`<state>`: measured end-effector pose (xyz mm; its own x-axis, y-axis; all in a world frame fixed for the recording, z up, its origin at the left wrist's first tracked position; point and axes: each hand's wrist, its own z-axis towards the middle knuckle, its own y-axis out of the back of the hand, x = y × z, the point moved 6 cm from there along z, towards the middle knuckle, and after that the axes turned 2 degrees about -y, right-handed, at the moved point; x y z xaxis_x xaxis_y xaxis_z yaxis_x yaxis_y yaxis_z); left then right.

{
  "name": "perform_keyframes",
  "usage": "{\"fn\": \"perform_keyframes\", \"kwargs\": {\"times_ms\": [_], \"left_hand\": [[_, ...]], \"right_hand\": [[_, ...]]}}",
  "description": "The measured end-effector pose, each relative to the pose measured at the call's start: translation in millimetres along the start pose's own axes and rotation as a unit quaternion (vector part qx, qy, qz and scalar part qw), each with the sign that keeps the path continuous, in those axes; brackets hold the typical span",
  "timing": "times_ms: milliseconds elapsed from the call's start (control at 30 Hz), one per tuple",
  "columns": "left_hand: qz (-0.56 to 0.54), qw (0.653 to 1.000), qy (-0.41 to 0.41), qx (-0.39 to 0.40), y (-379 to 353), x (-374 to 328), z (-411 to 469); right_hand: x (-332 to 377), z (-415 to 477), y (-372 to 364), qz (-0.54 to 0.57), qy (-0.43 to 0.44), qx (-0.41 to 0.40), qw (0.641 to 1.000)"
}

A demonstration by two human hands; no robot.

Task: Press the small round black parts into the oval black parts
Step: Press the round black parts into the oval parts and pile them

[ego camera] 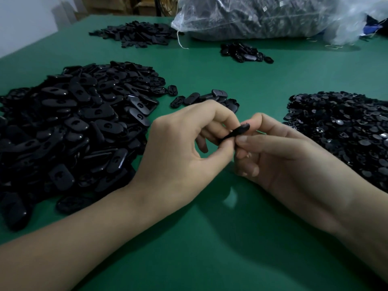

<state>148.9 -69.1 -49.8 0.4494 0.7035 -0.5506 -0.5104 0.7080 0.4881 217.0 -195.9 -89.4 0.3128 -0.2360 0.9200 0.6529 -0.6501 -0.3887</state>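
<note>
Pinched edge-on between both hands [235,143], the oval part [236,132] looks thin, black.

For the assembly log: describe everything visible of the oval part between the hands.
The oval black part looks like moulded plastic, seen nearly edge-on and tilted, its right end higher. The left hand and right hand both pinch it above the green table. Whether a round part sits in it cannot be told.

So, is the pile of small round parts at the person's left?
No, the pile of small round parts lies at the right; the oval parts lie left.
</note>
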Motion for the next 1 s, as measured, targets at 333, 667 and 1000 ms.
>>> {"fn": "perform_keyframes", "kwargs": {"times_ms": [333,667,1000], "left_hand": [[-0.139,0.979,0.138,0.066,-10.2,21.0,1.4],[-0.062,0.991,0.107,0.060,-8.8,17.7,1.2],[0.093,0.992,0.045,0.069,2.7,22.6,38.7]], "right_hand": [[18.9,-5.1,-2.2,-0.235,0.132,-0.035,0.962],[13.1,-3.4,10.7,-0.225,0.099,-0.112,0.963],[16.5,-0.2,18.4,-0.247,0.107,-0.133,0.954]]}}
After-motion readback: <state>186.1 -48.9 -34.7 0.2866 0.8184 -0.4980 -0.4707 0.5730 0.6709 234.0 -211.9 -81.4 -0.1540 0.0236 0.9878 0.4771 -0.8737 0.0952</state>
